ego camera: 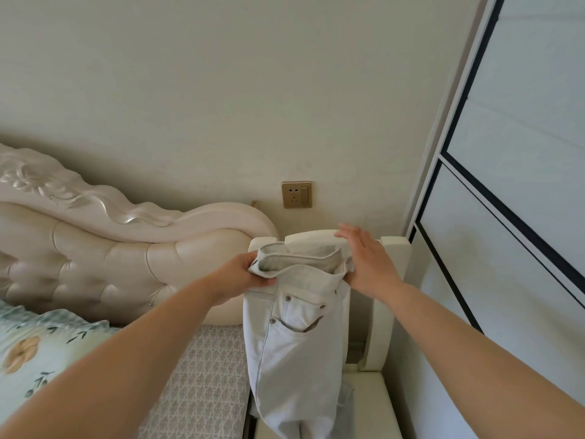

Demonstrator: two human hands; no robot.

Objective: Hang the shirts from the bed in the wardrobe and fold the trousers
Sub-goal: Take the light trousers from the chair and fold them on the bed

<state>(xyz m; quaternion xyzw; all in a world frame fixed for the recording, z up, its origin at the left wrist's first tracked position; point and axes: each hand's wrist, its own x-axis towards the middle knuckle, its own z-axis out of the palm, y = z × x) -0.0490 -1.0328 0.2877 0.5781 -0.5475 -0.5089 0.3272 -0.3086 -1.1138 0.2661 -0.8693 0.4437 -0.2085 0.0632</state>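
Observation:
Pale, off-white trousers (294, 350) hang in the air in front of me, waistband up, legs dropping out of the bottom of the view. My left hand (240, 274) grips the left end of the waistband. My right hand (367, 261) is at the right end of the waistband with its fingers stretched out straight; its thumb side is hidden behind the cloth. The bed (202, 381) lies at the lower left. The wardrobe's sliding door (512, 191) with dark frame lines fills the right side. No shirts are in view.
A cream tufted headboard (104, 248) runs along the left wall. A white bedside cabinet (392, 248) stands behind the trousers, between bed and wardrobe. A floral pillow (41, 346) lies at the lower left. A gold wall socket (297, 194) is above the cabinet.

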